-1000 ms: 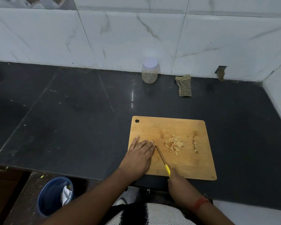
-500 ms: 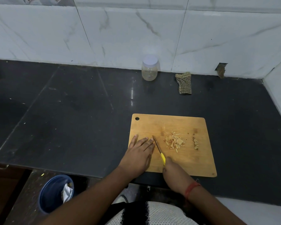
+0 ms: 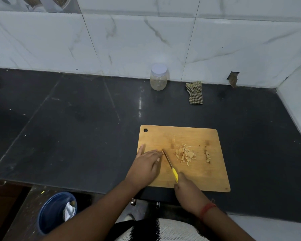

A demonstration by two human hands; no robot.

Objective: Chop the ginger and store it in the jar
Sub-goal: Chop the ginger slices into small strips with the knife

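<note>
Two hands work at the near-left part of a wooden cutting board (image 3: 198,136), which lies on the dark table (image 3: 76,127). The left hand (image 3: 146,164) lies flat on the board's left side, fingers straight and spread a little, palm down; its fingertips reach the tip of the knife blade. Whether a piece of ginger sits under those fingers cannot be told. The right hand (image 3: 182,184) is at the board's near edge, fingers curled round the yellow handle of a small knife (image 3: 170,165). The blade runs from that hand up and to the left across the board, ending just beside the left hand's fingertips.

Chopped ginger (image 3: 185,153) lies in a loose heap near the middle of the board, just to the right of the blade and apart from it. A smaller strip of ginger bits (image 3: 207,156) lies further right on the board. The jar (image 3: 158,77), with its white lid on, stands well beyond the board against the tiled wall. A checked cloth (image 3: 195,93) lies to the right of the jar. A blue bin (image 3: 50,213) stands on the floor, below the table edge and left of the board.
</note>
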